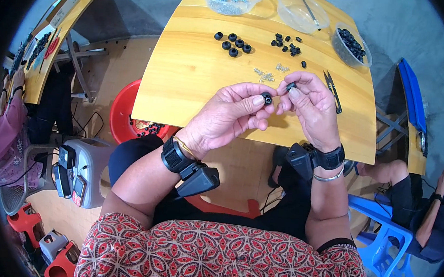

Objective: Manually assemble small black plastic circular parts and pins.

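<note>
Over the near edge of the wooden table [185, 74], my left hand [226, 108] pinches a round black part [267, 98] with a hole facing up, between thumb and fingers. Close to its right, my right hand [314, 109] grips a small black piece [290, 85] between thumb and forefinger. The two parts are apart. Just beyond my hands lie small clear pieces [265, 75] in loose piles. Farther back sit several round black parts [232, 44] and a scatter of small black pieces [290, 46]. Black thread snips [332, 92] rest right of my right hand.
At the table's far side stand a clear bowl of bluish beads [230, 5], another clear bowl [297, 15] with a thin stick, and a bowl of black pieces [352, 47]. A red basin [123, 108] is below left. People sit at tables on both sides; a blue chair [389, 248] is at right.
</note>
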Motion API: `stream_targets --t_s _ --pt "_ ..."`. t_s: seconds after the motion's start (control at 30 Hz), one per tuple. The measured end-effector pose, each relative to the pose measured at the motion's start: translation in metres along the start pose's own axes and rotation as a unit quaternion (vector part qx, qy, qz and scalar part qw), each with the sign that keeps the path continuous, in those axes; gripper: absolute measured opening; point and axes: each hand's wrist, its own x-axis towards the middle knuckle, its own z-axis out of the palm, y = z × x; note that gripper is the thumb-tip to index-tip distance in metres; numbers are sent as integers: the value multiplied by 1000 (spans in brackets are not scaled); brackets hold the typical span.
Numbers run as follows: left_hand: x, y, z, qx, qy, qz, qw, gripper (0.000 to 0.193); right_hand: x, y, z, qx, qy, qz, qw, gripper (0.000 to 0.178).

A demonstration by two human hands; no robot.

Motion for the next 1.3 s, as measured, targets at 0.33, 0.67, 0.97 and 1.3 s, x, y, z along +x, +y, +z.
stream_targets --t_s 0.33,0.67,0.97,1.3 --pt "0 -2 -2 -14 30 -6 999 19 -3 -5 -1 -20 43 21 999 16" --pt "-1 1 5 26 61 1 998 17 -3 -3 7 14 24 37 999 19" --pt "-1 3 10 35 51 11 998 15 -4 -1 7 -10 -20 17 1000 15" --pt "-2 3 9 47 65 16 997 14 -6 1 10 -85 -4 -31 996 14"
